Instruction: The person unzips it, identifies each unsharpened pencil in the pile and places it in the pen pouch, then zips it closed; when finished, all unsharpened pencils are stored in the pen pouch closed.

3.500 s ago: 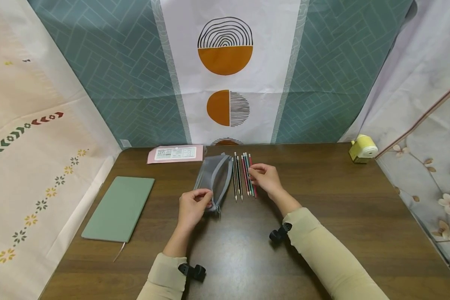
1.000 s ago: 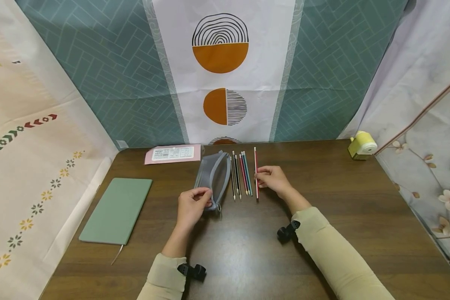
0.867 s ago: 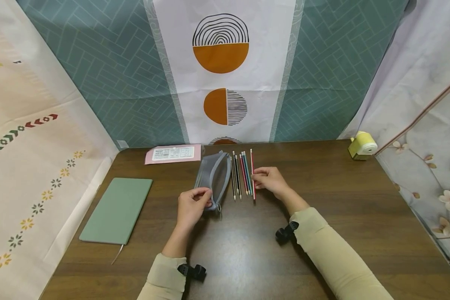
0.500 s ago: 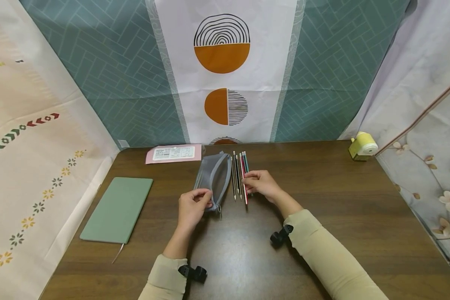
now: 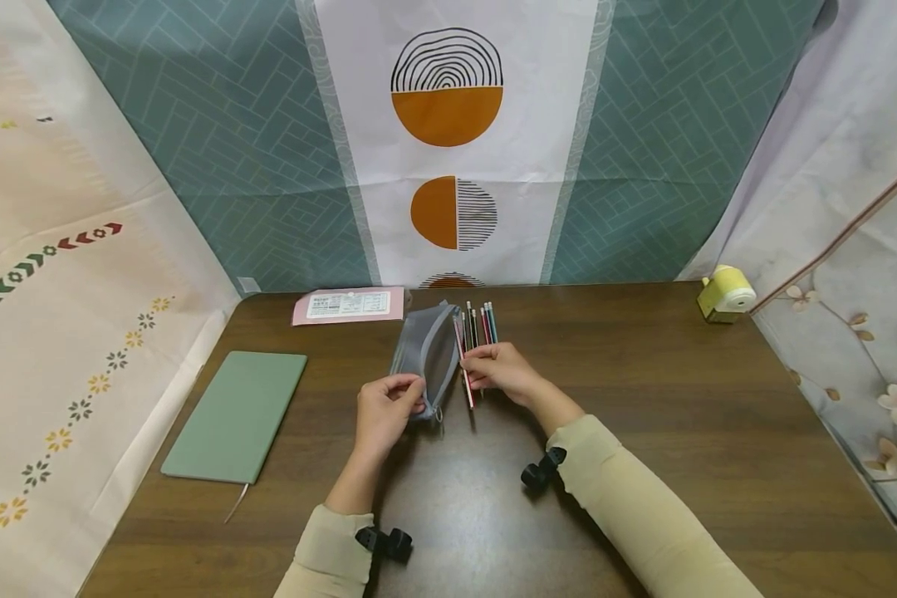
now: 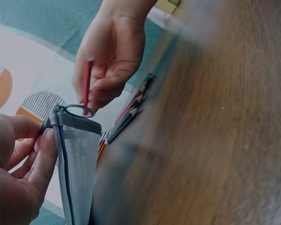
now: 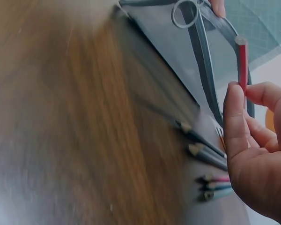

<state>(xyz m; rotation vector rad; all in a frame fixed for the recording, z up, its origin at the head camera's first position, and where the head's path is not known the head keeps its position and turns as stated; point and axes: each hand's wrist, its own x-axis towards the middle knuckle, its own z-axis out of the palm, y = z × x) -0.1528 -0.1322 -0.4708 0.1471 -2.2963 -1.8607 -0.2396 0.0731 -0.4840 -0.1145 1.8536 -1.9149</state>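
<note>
My left hand (image 5: 384, 411) pinches the near corner of a grey mesh zip pouch (image 5: 413, 332). The pouch's mouth gapes towards the right, and a metal ring (image 7: 185, 14) hangs from its zip. Between thumb and fingers of my right hand (image 5: 507, 372) is a red-and-white pencil (image 5: 467, 389), held lengthwise beside the pouch's open edge. In the right wrist view its flat red end (image 7: 242, 56) points up past the fingertips. Several dark, red and blue pencils (image 5: 492, 322) lie side by side on the table, partly hidden behind that hand.
A pink card packet (image 5: 347, 306) lies at the back edge, left of the pouch. A green notebook (image 5: 235, 415) with a ribbon is on the left of the wooden table (image 5: 643, 374). A yellow-green pencil sharpener (image 5: 725, 295) stands at the back right corner.
My right hand picked up the red-and-white pencil from the row's right end, moved it right, then carried it left over the others to the pouch's mouth. My left hand stayed on the pouch.
</note>
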